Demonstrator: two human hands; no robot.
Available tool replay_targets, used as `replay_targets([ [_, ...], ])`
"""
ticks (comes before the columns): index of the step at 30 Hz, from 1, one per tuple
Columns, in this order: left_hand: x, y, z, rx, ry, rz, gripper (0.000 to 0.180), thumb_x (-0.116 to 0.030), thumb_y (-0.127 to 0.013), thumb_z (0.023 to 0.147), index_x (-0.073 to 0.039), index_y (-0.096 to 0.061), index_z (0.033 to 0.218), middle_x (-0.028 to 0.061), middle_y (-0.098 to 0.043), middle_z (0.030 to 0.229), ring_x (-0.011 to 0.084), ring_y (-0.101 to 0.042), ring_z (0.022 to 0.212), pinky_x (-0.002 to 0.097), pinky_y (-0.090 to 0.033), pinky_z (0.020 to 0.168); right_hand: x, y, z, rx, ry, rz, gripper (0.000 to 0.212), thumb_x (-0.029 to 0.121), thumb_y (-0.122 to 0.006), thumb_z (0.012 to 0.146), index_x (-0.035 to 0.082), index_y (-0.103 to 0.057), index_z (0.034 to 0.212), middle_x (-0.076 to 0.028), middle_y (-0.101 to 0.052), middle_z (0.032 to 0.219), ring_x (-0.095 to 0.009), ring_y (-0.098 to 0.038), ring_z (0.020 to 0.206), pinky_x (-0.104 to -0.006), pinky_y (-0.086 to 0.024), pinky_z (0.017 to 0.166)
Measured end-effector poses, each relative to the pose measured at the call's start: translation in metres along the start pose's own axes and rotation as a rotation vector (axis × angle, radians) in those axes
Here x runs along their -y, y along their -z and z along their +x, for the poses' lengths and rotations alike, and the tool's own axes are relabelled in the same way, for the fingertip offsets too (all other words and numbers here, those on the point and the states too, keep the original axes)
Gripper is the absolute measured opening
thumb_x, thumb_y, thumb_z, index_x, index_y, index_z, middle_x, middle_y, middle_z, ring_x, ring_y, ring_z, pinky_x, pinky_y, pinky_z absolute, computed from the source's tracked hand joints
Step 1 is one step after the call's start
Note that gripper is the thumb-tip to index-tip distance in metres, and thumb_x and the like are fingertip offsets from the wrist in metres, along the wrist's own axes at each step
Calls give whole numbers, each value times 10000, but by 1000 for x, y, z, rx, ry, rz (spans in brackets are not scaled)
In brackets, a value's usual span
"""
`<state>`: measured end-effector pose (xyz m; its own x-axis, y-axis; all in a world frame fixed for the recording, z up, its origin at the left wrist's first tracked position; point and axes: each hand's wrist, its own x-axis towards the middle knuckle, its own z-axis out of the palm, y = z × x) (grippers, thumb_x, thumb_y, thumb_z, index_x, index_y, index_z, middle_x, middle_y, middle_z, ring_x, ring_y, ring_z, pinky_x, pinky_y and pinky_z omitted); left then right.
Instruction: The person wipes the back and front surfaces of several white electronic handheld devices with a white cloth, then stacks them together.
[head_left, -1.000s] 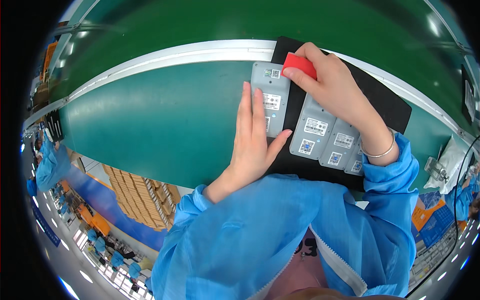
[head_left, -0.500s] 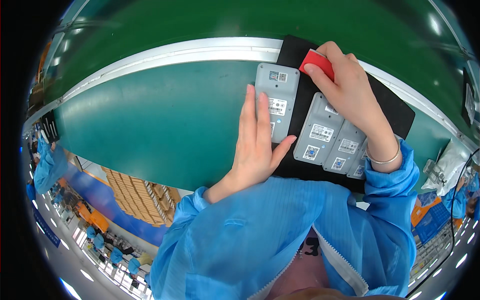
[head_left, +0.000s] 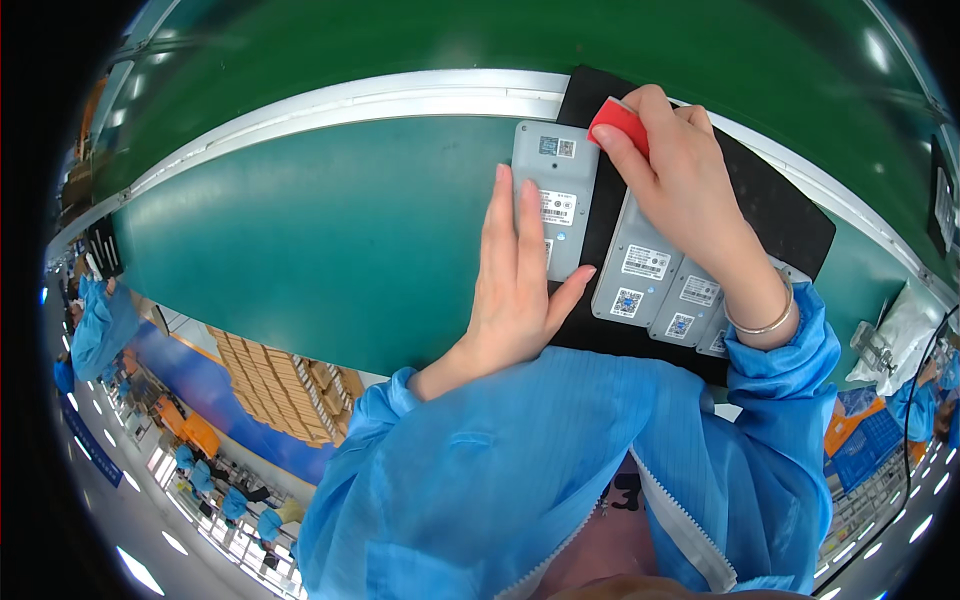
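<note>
Green tabletop (head_left: 330, 220) spreads out to the left of the left hand (head_left: 515, 300), with a white strip (head_left: 400, 105) beyond the fingertips and stacked cartons (head_left: 270, 385) off behind the wrist. That hand is spread rather than clenched, its fingers laid straight over the near left edge of a grey device (head_left: 572, 180) and its thumb by the lower right corner. The device lies face-down or label-side up, apparently straddling the edge of a black mat (head_left: 790, 200).

Ahead and to the right, the right hand (head_left: 685, 185) pinches a red block (head_left: 618, 122) at the device's upper right corner; whether they touch, I cannot tell. More grey devices (head_left: 637, 282) lie side by side below that hand, partly hidden by its wrist.

A hard sideways push could swivel the device, since only light fingers seem to steady it. The mat's edge underneath might let it rock. A low right wrist could nudge the neighbours or catch its bracelet (head_left: 770, 323) on them.
</note>
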<state>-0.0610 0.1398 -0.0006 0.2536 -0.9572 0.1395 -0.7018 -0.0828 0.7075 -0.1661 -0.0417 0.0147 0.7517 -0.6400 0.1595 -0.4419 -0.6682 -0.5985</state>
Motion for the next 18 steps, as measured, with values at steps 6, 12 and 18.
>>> replay_targets([
  [6, -2, 0, 2, -20, -19, 29, 904, -146, -760, 800, 87, -206, 1475, 396, -184, 1480, 553, -380, 1272, 520, -404, 1017, 0, 1, -2, -13, 125, -49, 242, 264, -629, 920, 39, -546, 954, -85, -610, 610, -267, -494, 529, -350, -363, 730],
  [12, 0, -1, 0, -4, 8, 4, 916, -171, -745, 827, 67, -163, 1494, 371, -147, 1507, 532, -298, 1348, 519, -333, 1078, 0, 1, -3, 9, 90, -5, 253, 280, -631, 920, 42, -548, 945, -94, -619, 633, -271, -490, 544, -354, -367, 749],
  [18, 1, -2, 3, -36, -41, 37, 910, -149, -754, 804, 83, -191, 1479, 405, -196, 1469, 557, -388, 1263, 516, -409, 1016, -6, -3, -1, -32, 33, 21, 256, 284, -623, 926, 40, -552, 951, -93, -619, 641, -285, -511, 571, -376, -374, 780],
])
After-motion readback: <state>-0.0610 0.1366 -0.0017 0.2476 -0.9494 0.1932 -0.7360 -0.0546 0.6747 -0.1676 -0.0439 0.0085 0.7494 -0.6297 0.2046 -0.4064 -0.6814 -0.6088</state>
